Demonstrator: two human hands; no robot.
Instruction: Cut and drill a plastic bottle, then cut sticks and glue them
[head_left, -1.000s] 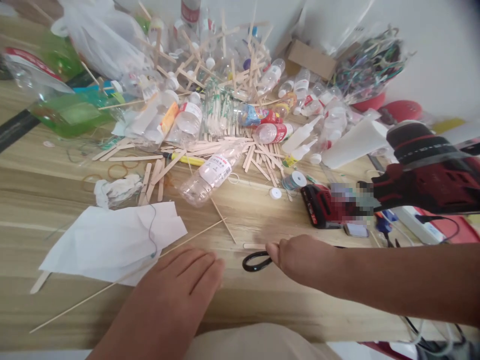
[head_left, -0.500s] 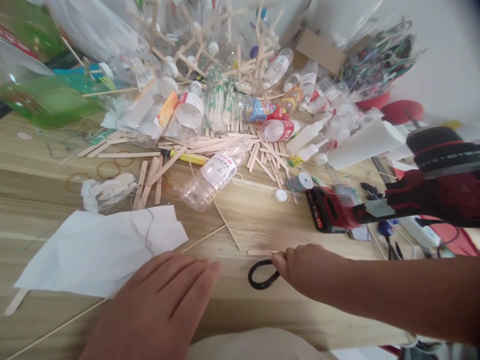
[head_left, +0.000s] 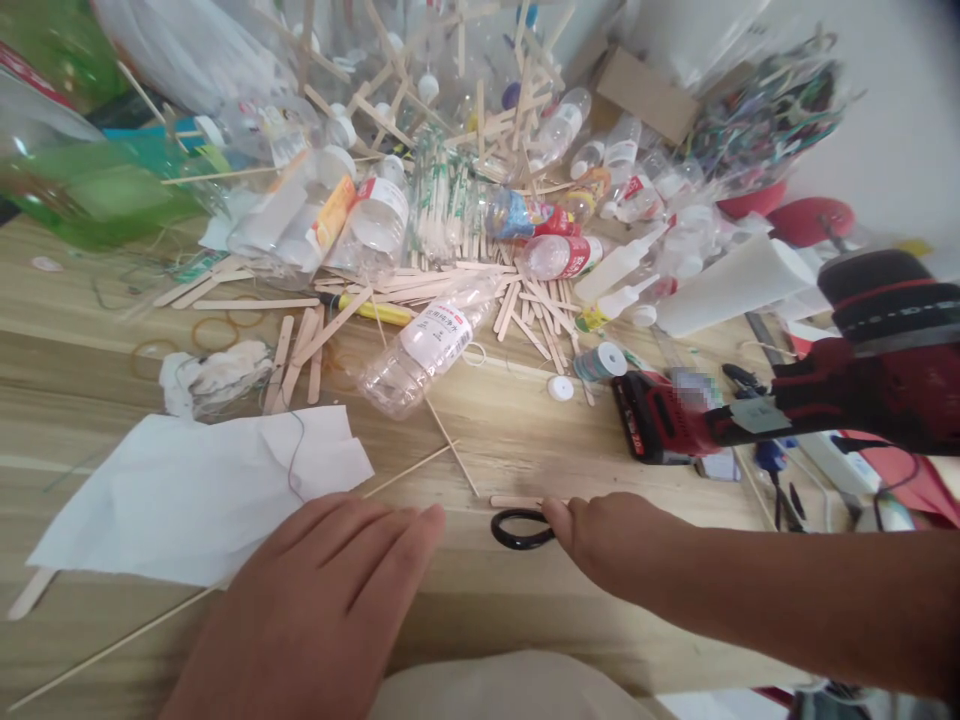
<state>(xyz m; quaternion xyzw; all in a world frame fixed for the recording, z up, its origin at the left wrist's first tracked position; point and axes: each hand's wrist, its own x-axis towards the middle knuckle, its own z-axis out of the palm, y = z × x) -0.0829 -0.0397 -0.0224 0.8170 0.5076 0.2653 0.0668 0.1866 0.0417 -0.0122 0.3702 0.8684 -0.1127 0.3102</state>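
Observation:
My left hand (head_left: 326, 590) is at the bottom left, back up, its fingers stretched side by side over the lower right edge of a white sheet (head_left: 195, 495). Nothing shows in it, though its palm is hidden. My right hand (head_left: 619, 535) is closed on a black loop (head_left: 517, 541), which looks like a scissor handle; the rest of that object is hidden. A flat wooden stick (head_left: 514, 501) reaches the same fingertips, just above the loop. Thin skewers (head_left: 454, 447) lie between the hands, below a clear plastic bottle (head_left: 424, 350).
A red and black power drill (head_left: 840, 395) lies at the right, near a thread spool (head_left: 600, 362) and a white cap (head_left: 560, 388). Bottles, loose wooden sticks (head_left: 517, 325) and a yellow-handled tool (head_left: 375, 309) crowd the back. A bundled white cloth (head_left: 217, 378) sits left.
The black loop has tilted and moved slightly up and left, and now looks flatter. The wooden stick at my right fingertips has shifted slightly left. My left hand has hardly moved.

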